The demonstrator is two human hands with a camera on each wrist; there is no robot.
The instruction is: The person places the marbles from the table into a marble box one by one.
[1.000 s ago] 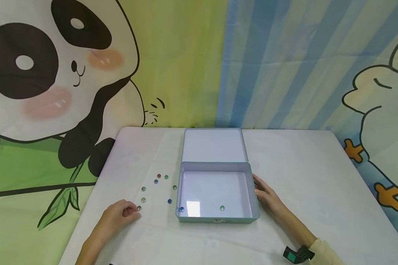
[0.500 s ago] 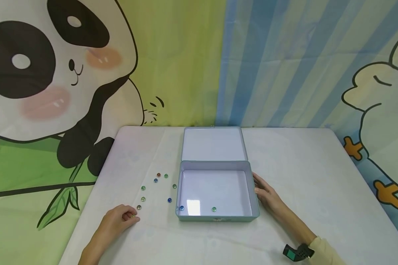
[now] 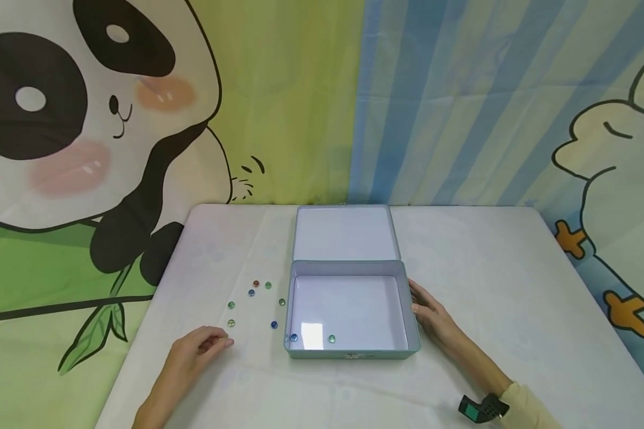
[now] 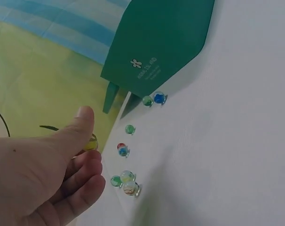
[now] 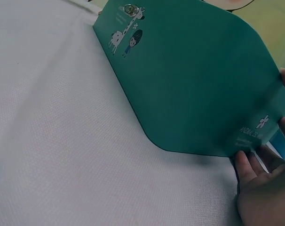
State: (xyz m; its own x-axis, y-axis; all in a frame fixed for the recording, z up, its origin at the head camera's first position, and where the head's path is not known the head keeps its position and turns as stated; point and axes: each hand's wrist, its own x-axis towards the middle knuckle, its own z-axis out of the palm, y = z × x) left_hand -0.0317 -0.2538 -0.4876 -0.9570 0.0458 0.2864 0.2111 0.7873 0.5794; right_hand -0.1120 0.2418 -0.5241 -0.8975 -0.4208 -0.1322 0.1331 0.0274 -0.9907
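Observation:
My left hand (image 3: 195,354) pinches a yellow marble (image 4: 92,143) between thumb and fingers, just above the table left of the box. In the head view the fingers hide it. Close by lie a striped marble (image 4: 130,188), a yellowish-green marble (image 3: 231,323) and a green marble (image 3: 231,305). The open green metal box (image 3: 352,354) stands mid-table with its lid (image 3: 346,233) laid back. Inside are a blue marble (image 3: 294,338) and a green marble (image 4: 147,100), or one like it beside the box; which is unclear. My right hand (image 3: 434,316) rests its fingertips against the box's right side.
Farther back left of the box lie a red-brown marble (image 3: 256,283), a blue marble (image 3: 251,292) and green ones. A dark blue marble (image 3: 273,325) sits near the box's left wall. The white-covered table (image 3: 483,256) meets a cartoon-printed curtain (image 3: 300,119) behind.
My left hand drew back slightly with the yellow marble, then moved right and forward over the striped marble. The green marble inside the box rolled left. My right hand stayed at the box.

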